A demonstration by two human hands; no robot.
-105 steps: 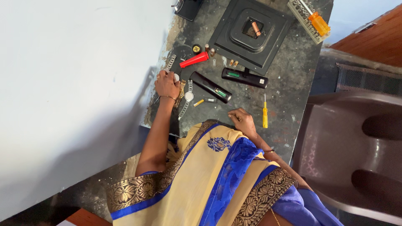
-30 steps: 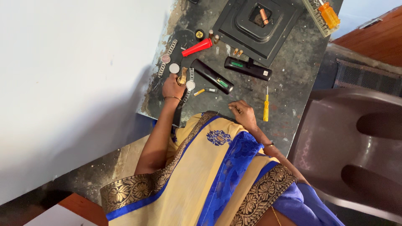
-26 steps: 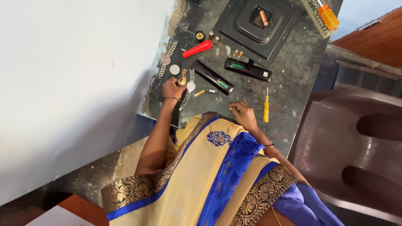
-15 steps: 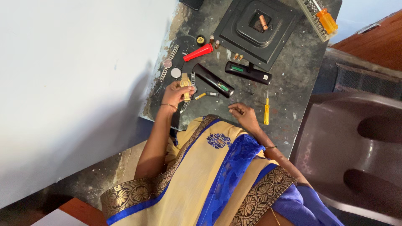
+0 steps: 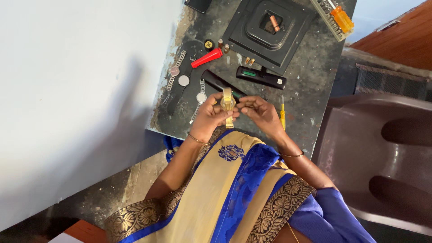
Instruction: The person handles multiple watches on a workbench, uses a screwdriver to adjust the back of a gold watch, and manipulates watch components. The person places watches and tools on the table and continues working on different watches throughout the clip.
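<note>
My left hand (image 5: 210, 116) holds a gold wristwatch (image 5: 227, 104) upright above the near edge of the dark stone table (image 5: 306, 85). My right hand (image 5: 260, 113) is beside it, fingertips pinched at the watch's side. Whether those fingers hold anything small is too fine to tell. Left of my hands lie a silver watch (image 5: 198, 102) with a metal band, another watch (image 5: 173, 74) and a loose round watch face (image 5: 183, 81).
On the table are a yellow screwdriver (image 5: 282, 116), two black testers (image 5: 262, 77), a red plastic tool (image 5: 207, 57), a black square tray (image 5: 270, 31) and an orange-handled bit set (image 5: 335, 19). A white wall (image 5: 76, 90) is left, a brown plastic chair (image 5: 382, 153) right.
My left hand lifted the gold watch off the table and brought it toward the middle. My right hand moved left to meet it.
</note>
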